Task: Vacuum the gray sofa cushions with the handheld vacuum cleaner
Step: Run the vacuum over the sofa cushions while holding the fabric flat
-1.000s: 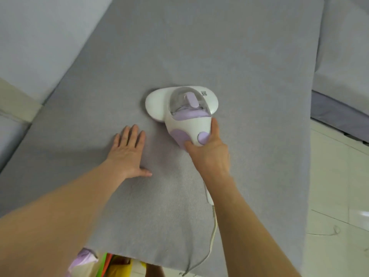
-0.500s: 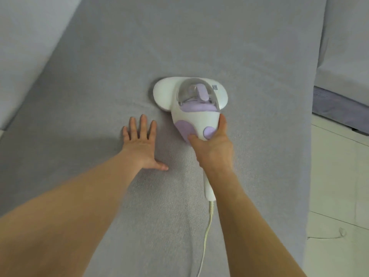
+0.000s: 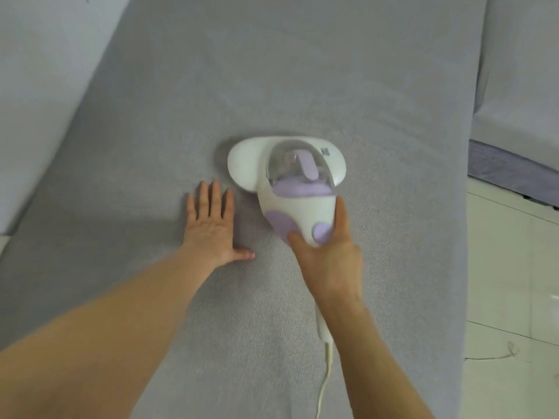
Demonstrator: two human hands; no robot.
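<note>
The right hand (image 3: 328, 258) grips the handle of the white-and-lilac handheld vacuum cleaner (image 3: 290, 179), which sits mid-cushion on the gray sofa cushion (image 3: 302, 71); the left hand (image 3: 211, 228) presses flat beside it, fingers straight.

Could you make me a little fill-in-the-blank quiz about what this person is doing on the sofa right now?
1. The right hand grips the white and ____ vacuum cleaner.
2. The left hand lies ____ on the gray cushion.
3. A white ____ trails from the vacuum's handle toward the person.
4. The floor is to the person's ____.

Answers: purple; flat; cord; right
</note>
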